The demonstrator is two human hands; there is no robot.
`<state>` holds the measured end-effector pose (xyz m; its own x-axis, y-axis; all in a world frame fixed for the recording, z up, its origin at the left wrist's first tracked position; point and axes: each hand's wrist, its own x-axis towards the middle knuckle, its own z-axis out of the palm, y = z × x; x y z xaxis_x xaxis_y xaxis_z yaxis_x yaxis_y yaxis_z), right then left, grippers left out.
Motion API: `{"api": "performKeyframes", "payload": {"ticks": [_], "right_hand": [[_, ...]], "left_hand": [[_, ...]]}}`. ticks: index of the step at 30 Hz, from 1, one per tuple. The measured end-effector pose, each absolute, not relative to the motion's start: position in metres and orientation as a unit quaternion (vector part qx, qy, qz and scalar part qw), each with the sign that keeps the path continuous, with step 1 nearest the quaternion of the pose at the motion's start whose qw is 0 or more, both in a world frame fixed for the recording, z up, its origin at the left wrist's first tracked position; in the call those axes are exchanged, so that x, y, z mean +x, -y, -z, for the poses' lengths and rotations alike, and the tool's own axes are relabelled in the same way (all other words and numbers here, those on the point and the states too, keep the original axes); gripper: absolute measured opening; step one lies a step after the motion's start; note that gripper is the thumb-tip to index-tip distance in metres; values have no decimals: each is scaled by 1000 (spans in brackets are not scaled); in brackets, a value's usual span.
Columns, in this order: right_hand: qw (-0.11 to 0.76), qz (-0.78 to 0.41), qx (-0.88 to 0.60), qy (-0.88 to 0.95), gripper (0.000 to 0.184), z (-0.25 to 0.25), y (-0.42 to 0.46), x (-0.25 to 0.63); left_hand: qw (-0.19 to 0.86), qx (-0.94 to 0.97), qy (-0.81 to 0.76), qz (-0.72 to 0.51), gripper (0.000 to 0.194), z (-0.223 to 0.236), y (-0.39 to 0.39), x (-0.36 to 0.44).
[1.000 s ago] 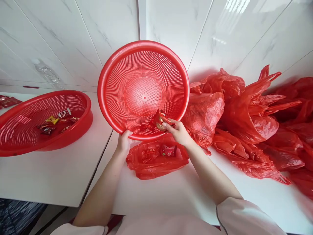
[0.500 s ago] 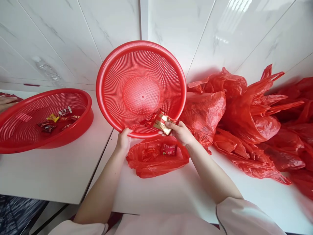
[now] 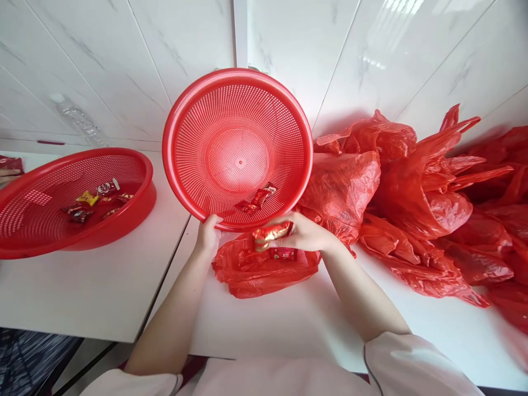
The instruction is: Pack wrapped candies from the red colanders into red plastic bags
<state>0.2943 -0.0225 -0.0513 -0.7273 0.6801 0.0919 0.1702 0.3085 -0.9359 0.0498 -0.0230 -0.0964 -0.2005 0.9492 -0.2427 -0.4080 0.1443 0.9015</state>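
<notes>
My left hand [image 3: 209, 236] grips the lower rim of a red perforated plastic basket [image 3: 239, 118], which is tipped toward me. Inside, at its lower right, lie a few red-wrapped snacks [image 3: 258, 199]. My right hand [image 3: 303, 234] is closed on a gold-and-red wrapped snack packet [image 3: 270, 236], just below the basket's rim. That packet is above an opened red plastic bag [image 3: 264, 280] lying on the table. In the bag, a dark pink packet [image 3: 284, 253] shows, partly covered by my hand. Other contents are hard to make out through the red film.
A second red basket [image 3: 140, 203] with several wrapped snacks [image 3: 87, 198] stands at left. At the far left edge, part of another person's hand [image 3: 8, 173] shows. Filled red bags [image 3: 342, 187] crowd the right side. A clear bottle [image 3: 80, 121] is near the tiled wall.
My right hand has carried the gold packet out of the basket, down and slightly left, over the bag. The left hand stays on the rim.
</notes>
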Motion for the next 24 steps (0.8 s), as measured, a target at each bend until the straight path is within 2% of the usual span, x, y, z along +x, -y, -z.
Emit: {"api": "performKeyframes", "payload": {"ticks": [3,6,8,9,11,13,15,17,20,22,24], "right_hand": [[169,-450,-258,838,38,54,22,293],[149,-371,-296,868,64,60,25,289],[131,-346,-283,885,71,60,28,289],[127,-340,-272,891,69,60,29,289],[145,-325,-264,896,53,58,29,291],[206,-295,-296,885,36,56,28,291],[274,-246,-337,866,31,58,25,289],[304,-186,-368,859,32,64,22,285],[266,-110,-403,869,49,78,20,276],[234,-101,-410,876,60,86,20,271],[221,-134,-390,884,62,90,20,269]], "left_hand": [[572,268,-504,-590,17,96,23,50],[564,275,-501,-597,13,96,22,49],[550,277,-501,-608,14,96,22,48],[545,276,-501,-613,15,96,22,48],[544,272,-496,-619,16,95,22,47],[554,271,-486,-619,14,93,23,48],[575,269,-478,-606,13,90,26,52],[599,262,-476,-588,14,88,30,58],[622,257,-468,-573,14,89,35,69],[623,258,-464,-574,13,92,38,73],[623,265,-462,-573,14,95,38,74]]}}
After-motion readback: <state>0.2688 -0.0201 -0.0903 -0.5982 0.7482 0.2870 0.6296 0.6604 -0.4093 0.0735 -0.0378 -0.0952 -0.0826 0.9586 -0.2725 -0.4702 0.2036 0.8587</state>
